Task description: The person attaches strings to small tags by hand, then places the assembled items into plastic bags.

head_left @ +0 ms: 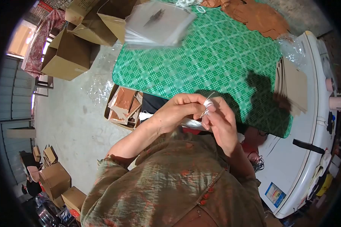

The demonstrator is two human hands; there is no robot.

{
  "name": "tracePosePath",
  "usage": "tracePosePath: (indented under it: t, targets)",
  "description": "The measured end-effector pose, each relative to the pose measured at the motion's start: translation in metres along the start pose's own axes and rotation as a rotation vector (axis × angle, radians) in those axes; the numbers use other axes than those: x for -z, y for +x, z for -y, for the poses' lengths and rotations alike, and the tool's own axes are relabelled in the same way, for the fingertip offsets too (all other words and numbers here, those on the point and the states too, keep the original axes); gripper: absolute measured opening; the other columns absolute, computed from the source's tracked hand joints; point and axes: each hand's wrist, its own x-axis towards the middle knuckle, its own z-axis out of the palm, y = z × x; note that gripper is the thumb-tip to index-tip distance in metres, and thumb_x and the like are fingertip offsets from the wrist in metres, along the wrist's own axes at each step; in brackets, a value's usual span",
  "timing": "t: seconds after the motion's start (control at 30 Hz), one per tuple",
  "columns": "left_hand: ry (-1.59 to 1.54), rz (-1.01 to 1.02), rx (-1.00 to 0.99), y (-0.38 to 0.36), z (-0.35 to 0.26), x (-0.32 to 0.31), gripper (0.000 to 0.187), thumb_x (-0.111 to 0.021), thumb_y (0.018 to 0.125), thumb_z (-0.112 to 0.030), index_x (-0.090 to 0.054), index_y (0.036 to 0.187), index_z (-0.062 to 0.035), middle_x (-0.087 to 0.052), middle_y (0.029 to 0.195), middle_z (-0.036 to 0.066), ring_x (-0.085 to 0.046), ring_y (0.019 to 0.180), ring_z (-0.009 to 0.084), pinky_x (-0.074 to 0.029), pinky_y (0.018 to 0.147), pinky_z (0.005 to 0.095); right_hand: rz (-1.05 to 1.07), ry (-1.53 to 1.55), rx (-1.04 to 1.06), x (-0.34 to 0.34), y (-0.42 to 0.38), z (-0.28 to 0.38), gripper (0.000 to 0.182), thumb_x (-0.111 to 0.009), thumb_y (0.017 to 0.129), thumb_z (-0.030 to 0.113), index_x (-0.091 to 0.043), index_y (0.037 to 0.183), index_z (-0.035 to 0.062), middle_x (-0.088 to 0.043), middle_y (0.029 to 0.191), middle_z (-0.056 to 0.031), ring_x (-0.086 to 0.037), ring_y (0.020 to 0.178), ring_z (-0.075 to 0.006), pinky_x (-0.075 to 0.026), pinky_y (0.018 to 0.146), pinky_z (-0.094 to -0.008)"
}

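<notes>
In the middle of the head view, my left hand (182, 109) and my right hand (221, 123) meet just in front of my body, near the table's front edge. Between their fingertips is a small bundle of white cord (208, 103), with thin pale ends sticking out above and below. Thumb and fingers of my left hand pinch it from the left. My right hand's curled fingers close on it from the right and hide part of it. Below the hands, something white and shiny (191, 123) is partly covered.
A green checked tablecloth (216, 56) covers the table. On it lie clear plastic sleeves (155, 28), brown sheet material (254, 17) and stacked greyish boards (293, 85). A white appliance (284, 162) stands right. Cardboard boxes (66, 56) and a box of brown pieces (123, 104) are left.
</notes>
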Motion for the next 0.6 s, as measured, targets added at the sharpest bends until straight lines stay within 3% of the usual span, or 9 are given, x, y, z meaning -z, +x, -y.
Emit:
tracePosePath:
  t: [0.13, 0.33, 0.43, 0.6]
  targets:
    - [0.036, -0.062, -0.003, -0.001, -0.004, -0.005, 0.017, -0.058, 0.095, -0.006, -0.069, 0.105, -0.0007, -0.064, 0.084, 0.0, -0.053, 0.075, 0.0071, -0.043, 0.073, 0.0229, 0.016, -0.104, 0.01, 0.003, 0.002, -0.004, 0.015, -0.054, 0.098, 0.011, -0.052, 0.11, 0.0016, -0.057, 0.091, -0.0029, -0.051, 0.069, -0.0081, -0.04, 0.061, -0.0232]
    - [0.125, -0.131, -0.04, -0.002, -0.003, -0.005, 0.016, -0.057, 0.098, -0.009, -0.068, 0.108, -0.0017, -0.065, 0.089, 0.0, -0.056, 0.081, 0.0076, -0.045, 0.076, 0.0233, -0.081, -0.01, 0.066, -0.01, 0.004, -0.006, 0.006, -0.049, 0.1, 0.007, -0.051, 0.104, 0.0032, -0.055, 0.082, -0.0037, -0.052, 0.069, -0.0085, -0.042, 0.061, -0.0244]
    - [0.671, -0.295, -0.254, -0.001, 0.0, 0.004, 0.016, -0.058, 0.099, -0.009, -0.065, 0.111, -0.0011, -0.063, 0.093, 0.0, -0.057, 0.082, 0.007, -0.046, 0.075, 0.0224, -0.103, -0.018, 0.143, -0.009, 0.005, -0.008, 0.005, -0.047, 0.1, 0.007, -0.05, 0.103, 0.0037, -0.055, 0.08, -0.0054, -0.052, 0.068, -0.0113, -0.042, 0.061, -0.0265]
    - [0.738, -0.372, -0.336, -0.003, -0.001, -0.001, 0.012, -0.063, 0.094, -0.002, -0.065, 0.106, 0.0004, -0.063, 0.094, 0.002, -0.06, 0.079, 0.0079, -0.049, 0.069, 0.0224, -0.127, 0.065, 0.125, -0.004, 0.01, -0.005, 0.006, -0.042, 0.101, 0.007, -0.046, 0.102, 0.0031, -0.054, 0.078, -0.0073, -0.051, 0.066, -0.0132, -0.042, 0.063, -0.0287]
